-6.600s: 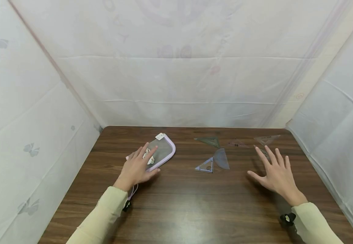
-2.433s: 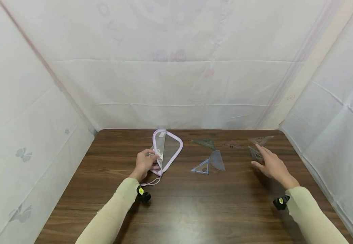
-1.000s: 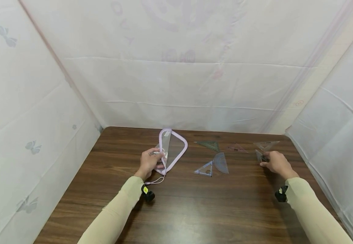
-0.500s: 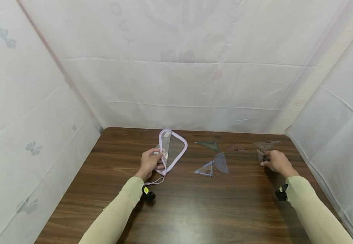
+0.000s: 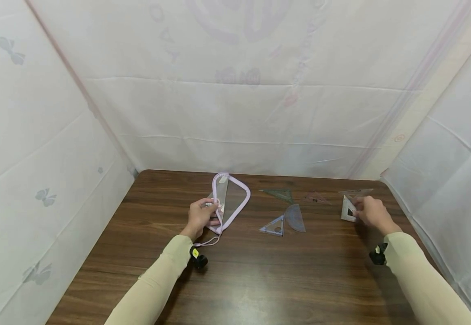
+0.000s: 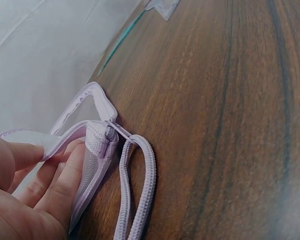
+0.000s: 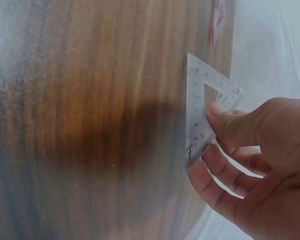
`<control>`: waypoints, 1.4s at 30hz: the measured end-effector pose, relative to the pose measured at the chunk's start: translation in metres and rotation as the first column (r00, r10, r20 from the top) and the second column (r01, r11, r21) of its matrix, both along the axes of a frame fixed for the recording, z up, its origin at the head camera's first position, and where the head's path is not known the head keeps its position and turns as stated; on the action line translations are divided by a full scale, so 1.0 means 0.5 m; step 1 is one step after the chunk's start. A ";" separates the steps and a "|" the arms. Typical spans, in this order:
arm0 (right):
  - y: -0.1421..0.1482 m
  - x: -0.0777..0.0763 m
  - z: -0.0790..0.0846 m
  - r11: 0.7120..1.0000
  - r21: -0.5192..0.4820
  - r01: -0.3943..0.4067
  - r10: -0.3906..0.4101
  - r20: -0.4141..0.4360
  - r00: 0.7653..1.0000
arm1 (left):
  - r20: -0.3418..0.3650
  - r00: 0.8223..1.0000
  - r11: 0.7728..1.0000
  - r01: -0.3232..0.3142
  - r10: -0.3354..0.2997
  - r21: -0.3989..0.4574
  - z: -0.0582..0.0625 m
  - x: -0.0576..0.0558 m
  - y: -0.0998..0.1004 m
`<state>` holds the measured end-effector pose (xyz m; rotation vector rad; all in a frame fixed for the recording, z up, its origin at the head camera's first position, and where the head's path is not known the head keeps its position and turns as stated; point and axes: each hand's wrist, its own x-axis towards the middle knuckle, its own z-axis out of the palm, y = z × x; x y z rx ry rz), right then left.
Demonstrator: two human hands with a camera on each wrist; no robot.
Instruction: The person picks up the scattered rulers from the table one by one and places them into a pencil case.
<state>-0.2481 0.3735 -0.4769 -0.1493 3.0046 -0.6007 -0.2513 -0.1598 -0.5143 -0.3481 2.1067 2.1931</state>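
My left hand (image 5: 198, 219) holds the folded-back edge of a see-through zipper pouch (image 5: 243, 205) with lilac trim, so its mouth gapes. In the left wrist view, thumb and fingers pinch the zipper edge, and a lilac cord loop (image 6: 150, 170) hangs from the zip pull. At the right, my right hand (image 5: 375, 215) pinches a clear set square (image 7: 194, 107) between thumb and fingers. The set square stands tilted up at the table; whether its lower edge touches the wood I cannot tell. Part of it is hidden behind my fingers.
Between the hands lie a blue triangle (image 5: 273, 225), a bluish protractor (image 5: 296, 218), a green set square (image 5: 281, 194) and a pinkish one (image 5: 316, 197). Another clear set square (image 5: 355, 193) lies just behind my right hand. White sheeting (image 5: 235, 113) rises behind the brown table (image 5: 259, 275).
My left hand, earlier spread over the flat pouch, has taken its edge and folded it open. My right hand has come down, grasped the clear set square and tipped it up.
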 end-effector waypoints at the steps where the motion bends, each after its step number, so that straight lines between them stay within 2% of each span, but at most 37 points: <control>1: 0.000 0.000 0.002 1.000 -0.007 0.001 -0.001 -0.001 1.000 | -0.001 1.000 1.000 -0.003 0.003 0.000 0.000 0.000 0.000; 15: 0.002 0.007 0.035 0.995 -0.097 -0.003 0.007 0.036 0.999 | -0.011 1.000 1.000 -0.008 0.008 -0.001 -0.005 -0.003 -0.002; 19: -0.004 0.009 0.040 0.993 -0.114 -0.008 0.008 0.005 1.000 | -0.007 1.000 1.000 -0.008 0.008 -0.002 -0.002 -0.003 0.000; 32: -0.034 0.006 0.041 0.959 -0.284 -0.003 -0.026 -0.100 0.995 | -0.015 1.000 1.000 0.008 -0.008 0.008 -0.008 -0.003 0.003; 36: -0.043 0.004 0.043 0.937 -0.348 0.005 -0.030 -0.066 0.997 | -0.007 1.000 1.000 0.001 -0.001 0.013 -0.007 -0.002 0.002; 42: -0.054 -0.004 0.055 0.902 -0.430 0.027 -0.008 0.046 0.999 | -0.007 1.000 1.000 0.001 -0.001 0.003 -0.003 0.000 -0.001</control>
